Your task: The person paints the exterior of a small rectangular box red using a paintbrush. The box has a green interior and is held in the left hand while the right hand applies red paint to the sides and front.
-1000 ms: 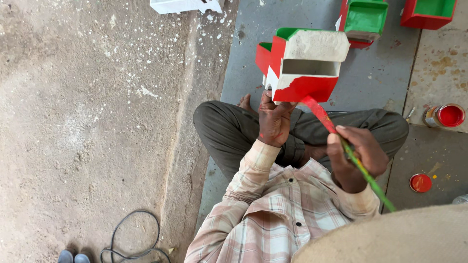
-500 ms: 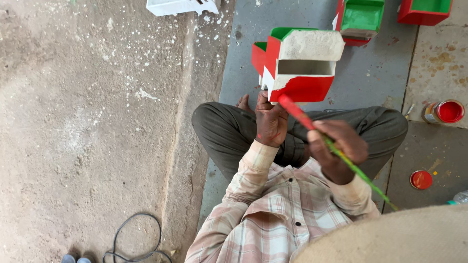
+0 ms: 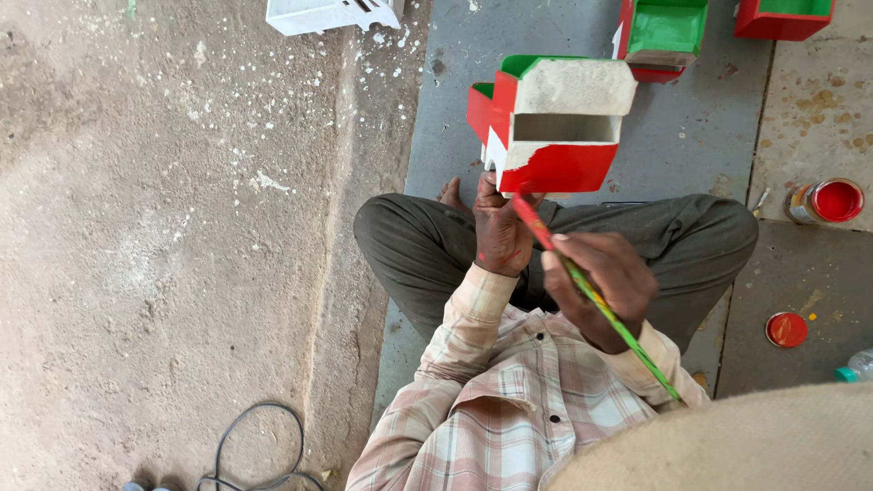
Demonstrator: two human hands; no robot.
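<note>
Two hands worked over a broad, paint-flecked concrete floor (image 3: 164, 227), where the person sat cross-legged on a grey slab (image 3: 455, 91) in a checked shirt. Largest of the things in hand was the open-fronted box (image 3: 559, 127), raised in front of the knees, its lower face red, its side green and its top panel bare. The left hand (image 3: 498, 232) gripped it from beneath, fingers closed on its bottom edge. Further boxes (image 3: 668, 36) in green and red stood beyond it, and a white one (image 3: 332, 14) lay off to the left. The right hand (image 3: 605, 282) pinched a long paintbrush (image 3: 637, 349), fingers narrow round the shaft, the red tip touching the box's lower edge. Red coating of that edge seemed to be the step in hand; a clean stroke would call for a steady box and a light wrist. An open tin of red paint (image 3: 823, 202) and its lid (image 3: 787, 329) sat to the right.
</note>
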